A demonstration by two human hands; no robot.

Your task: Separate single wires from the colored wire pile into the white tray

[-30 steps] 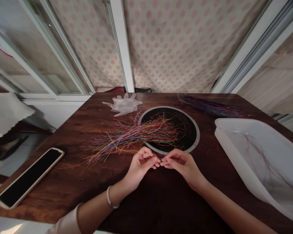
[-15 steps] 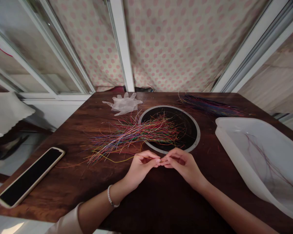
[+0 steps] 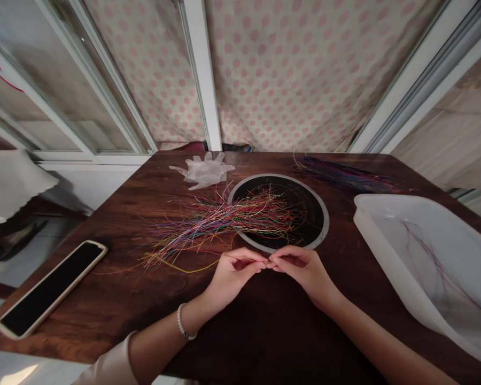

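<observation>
My left hand [image 3: 235, 274] is closed in a pinch, thumb against forefinger, on a thin yellow wire [image 3: 190, 271] that trails off to the left. Fingertip to fingertip with it, my right hand [image 3: 299, 267] pinches too, apparently at the wire's end, which is mostly hidden between the fingers. Just beyond both hands lies a loose bundle of thin multicoloured wires [image 3: 224, 216]. Its right part rests over a round black plate with a grey rim [image 3: 325, 216] set in the tabletop.
On the dark wooden table [image 3: 116, 214] lie a phone [image 3: 50, 289] at the left and a clear plastic glove [image 3: 206, 170] at the back. A darker wire bundle [image 3: 348, 176] is at the back right. A white plastic bin [image 3: 379, 256] holding a few wires stands at the right.
The fingertips of both hands have shifted slightly to the right, and the right fingers have drawn closer together. The wire bundle and other things stay where they were.
</observation>
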